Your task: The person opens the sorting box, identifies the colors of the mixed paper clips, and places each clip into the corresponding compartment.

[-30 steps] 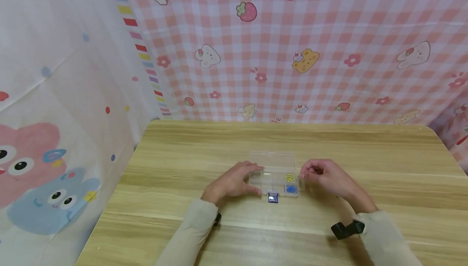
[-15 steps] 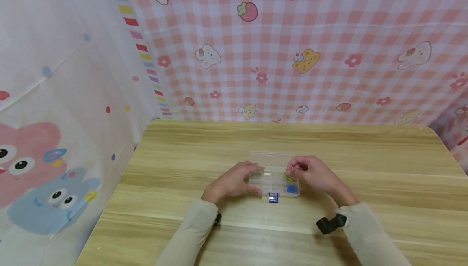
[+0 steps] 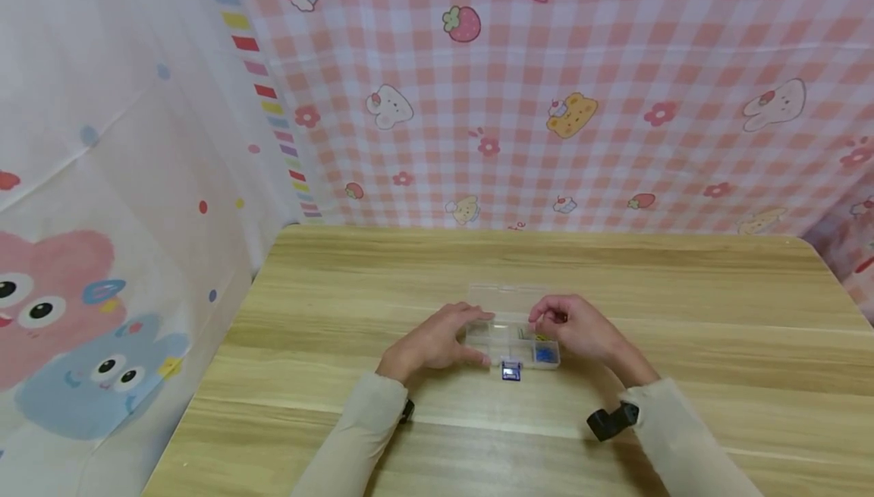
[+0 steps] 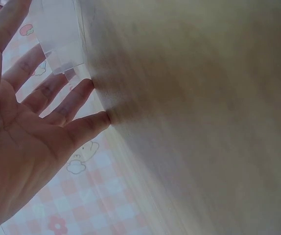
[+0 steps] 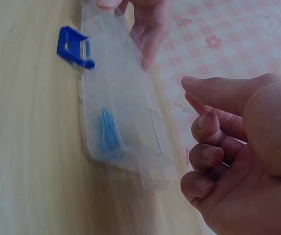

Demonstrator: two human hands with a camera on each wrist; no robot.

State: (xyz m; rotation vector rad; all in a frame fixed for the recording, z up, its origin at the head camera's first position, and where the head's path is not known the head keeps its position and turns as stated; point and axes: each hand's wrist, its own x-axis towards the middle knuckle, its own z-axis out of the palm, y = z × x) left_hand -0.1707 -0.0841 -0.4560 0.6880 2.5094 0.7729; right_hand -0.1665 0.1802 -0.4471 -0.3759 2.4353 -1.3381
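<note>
A pink checked cloth with cartoon animals hangs behind a wooden table (image 3: 683, 292), and a clear plastic box (image 3: 512, 338) with compartments sits near the middle of it, closer to the front edge than the back. Its lid (image 3: 508, 296) lies open toward the back edge. A blue clasp (image 3: 510, 370) sticks out at the front wall of the box.

The left hand (image 3: 437, 341) lies with straight, relaxed fingers against the left end of the box, steadying it. The right hand (image 3: 576, 326) hovers over the right end, fingers curled in with the thumb laid across them; whether it pinches anything small I cannot tell.

Blue pieces (image 5: 108, 132) lie in 1 right-hand compartment. The box looks light, so a nudge from the right hand could slide or tip it and spill the pieces, since the left only rests beside it.
</note>
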